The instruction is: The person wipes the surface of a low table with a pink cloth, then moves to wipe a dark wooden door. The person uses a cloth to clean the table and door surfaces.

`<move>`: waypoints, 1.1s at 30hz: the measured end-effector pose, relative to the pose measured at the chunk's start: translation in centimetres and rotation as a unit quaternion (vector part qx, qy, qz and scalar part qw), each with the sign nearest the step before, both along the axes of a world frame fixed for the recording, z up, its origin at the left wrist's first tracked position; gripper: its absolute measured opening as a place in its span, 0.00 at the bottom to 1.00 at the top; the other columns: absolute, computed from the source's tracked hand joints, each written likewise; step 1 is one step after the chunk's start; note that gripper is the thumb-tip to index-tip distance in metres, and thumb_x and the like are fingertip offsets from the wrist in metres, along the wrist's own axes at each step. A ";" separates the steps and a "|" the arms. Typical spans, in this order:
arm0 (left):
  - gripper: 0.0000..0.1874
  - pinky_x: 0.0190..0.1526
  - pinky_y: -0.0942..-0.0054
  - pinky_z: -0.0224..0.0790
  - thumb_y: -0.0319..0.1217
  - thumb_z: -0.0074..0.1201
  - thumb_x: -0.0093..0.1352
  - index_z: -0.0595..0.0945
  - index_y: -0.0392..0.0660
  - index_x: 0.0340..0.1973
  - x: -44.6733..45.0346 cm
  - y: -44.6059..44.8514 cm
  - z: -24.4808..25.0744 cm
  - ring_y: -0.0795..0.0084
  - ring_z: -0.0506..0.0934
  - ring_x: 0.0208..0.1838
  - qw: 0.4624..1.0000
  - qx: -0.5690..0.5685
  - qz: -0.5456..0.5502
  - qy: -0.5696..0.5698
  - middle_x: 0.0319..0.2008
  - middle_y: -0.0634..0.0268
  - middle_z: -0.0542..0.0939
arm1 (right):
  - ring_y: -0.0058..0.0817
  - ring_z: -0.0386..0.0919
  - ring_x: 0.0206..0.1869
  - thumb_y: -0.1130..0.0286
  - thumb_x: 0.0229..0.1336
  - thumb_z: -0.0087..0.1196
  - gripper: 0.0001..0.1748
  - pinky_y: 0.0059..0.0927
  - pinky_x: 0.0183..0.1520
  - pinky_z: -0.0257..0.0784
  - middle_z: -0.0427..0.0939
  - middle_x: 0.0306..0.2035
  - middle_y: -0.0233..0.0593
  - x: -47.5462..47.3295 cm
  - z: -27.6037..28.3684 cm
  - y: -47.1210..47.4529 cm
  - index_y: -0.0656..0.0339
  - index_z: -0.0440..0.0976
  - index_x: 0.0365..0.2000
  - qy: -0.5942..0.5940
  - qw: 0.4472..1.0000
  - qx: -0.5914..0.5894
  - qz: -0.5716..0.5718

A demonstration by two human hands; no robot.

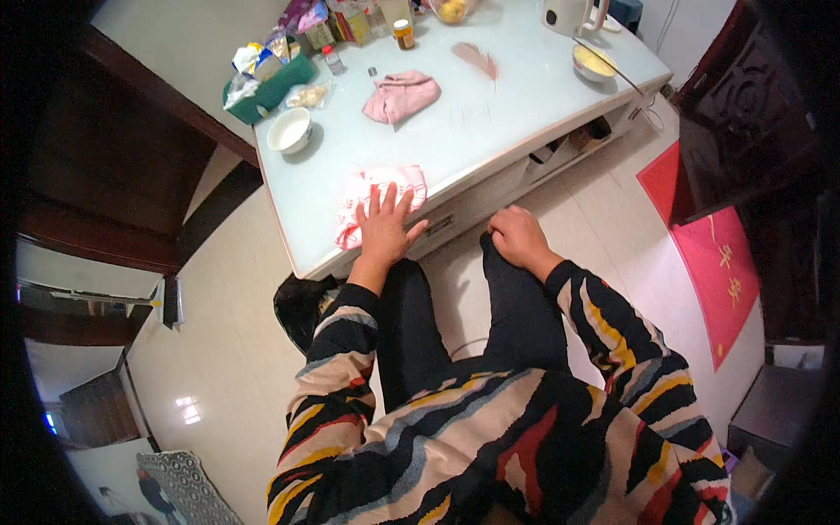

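Note:
My left hand (385,226) lies palm down with spread fingers on a folded pink and white printed cloth (375,178), at the near left edge of a pale glass-topped table (459,141). My right hand (518,236) rests on my right knee, its fingers curled; nothing can be seen in it. Farther back on the tabletop sits a folded plain pink cloth (403,96). Left of it stands a white bowl (289,131), its contents pale. A pinkish feather-shaped thing (477,59) lies flat toward the rear.
At the table's far left are a green box (279,85) of packets and a bag of pale pieces (307,96). Small bottles, an amber jar (403,35) and an electric kettle (567,16) line the back. A bowl of yellow food (592,64) stands right. A red mat (709,262) covers floor.

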State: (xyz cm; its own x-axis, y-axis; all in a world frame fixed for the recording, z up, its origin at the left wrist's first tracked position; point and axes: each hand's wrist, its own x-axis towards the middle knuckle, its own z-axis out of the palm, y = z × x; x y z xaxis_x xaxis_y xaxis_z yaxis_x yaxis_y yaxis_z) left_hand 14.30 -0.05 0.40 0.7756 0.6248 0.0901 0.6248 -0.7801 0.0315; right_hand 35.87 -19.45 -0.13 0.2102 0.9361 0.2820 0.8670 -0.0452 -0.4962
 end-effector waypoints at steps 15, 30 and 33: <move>0.31 0.65 0.54 0.56 0.43 0.62 0.65 0.73 0.63 0.65 -14.3 3.0 -0.2 0.55 0.68 0.67 0.998 0.046 0.016 -0.043 0.68 0.68 0.70 | 0.45 0.75 0.40 0.71 0.51 0.49 0.08 0.47 0.46 0.71 0.79 0.32 0.42 2.4 -0.2 -3.4 0.60 0.77 0.29 0.011 0.999 0.012 -0.033; 0.31 0.60 0.54 0.58 0.43 0.64 0.62 0.75 0.71 0.63 -9.2 2.0 -0.6 0.61 0.72 0.60 0.983 0.135 -0.069 -0.105 0.64 0.72 0.74 | 0.45 0.75 0.39 0.69 0.53 0.48 0.09 0.47 0.44 0.71 0.79 0.31 0.40 -1.4 0.5 0.4 0.59 0.77 0.28 0.008 1.000 0.018 -0.001; 0.36 0.62 0.52 0.59 0.40 0.66 0.60 0.72 0.73 0.65 -5.5 1.1 -1.3 0.58 0.71 0.62 0.983 0.133 -0.070 -0.109 0.66 0.73 0.72 | 0.45 0.75 0.39 0.69 0.53 0.48 0.08 0.47 0.44 0.71 0.79 0.31 0.40 -0.8 0.4 0.1 0.58 0.77 0.28 -0.004 1.000 0.016 0.014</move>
